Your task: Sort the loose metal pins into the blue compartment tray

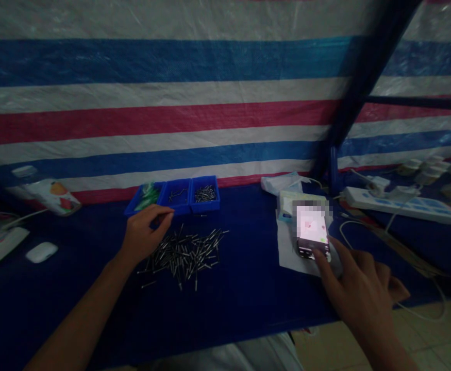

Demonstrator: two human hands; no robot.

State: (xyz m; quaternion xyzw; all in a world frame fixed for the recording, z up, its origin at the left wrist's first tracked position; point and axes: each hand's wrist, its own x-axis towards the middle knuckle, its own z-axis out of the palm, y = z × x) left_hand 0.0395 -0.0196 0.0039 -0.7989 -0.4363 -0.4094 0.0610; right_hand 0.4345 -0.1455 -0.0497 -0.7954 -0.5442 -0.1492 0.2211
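Observation:
My left hand (pixel 147 232) hovers over the left edge of a loose pile of thin metal pins (pixel 186 252), which look like blind rivets. Its thumb and forefinger come together in a pinch; whatever may be between them is too small to make out. At the right, my right hand (pixel 364 286) has its thumb on the lower part of a lit phone (pixel 312 232), with the forefinger beside the phone's edge and the other fingers loosely bent. The phone leans on a small packet (pixel 286 206) over a white sheet (pixel 287 250); its screen is partly blurred out.
Behind the pile stand three joined blue bins (pixel 179 210), holding a green bag, a few bent pieces and small metal parts. A bottle (pixel 51 190) and white case (pixel 42 252) are at left. Power strip (pixel 403 205) and cables lie right. A striped sheet (pixel 151 118) hangs behind.

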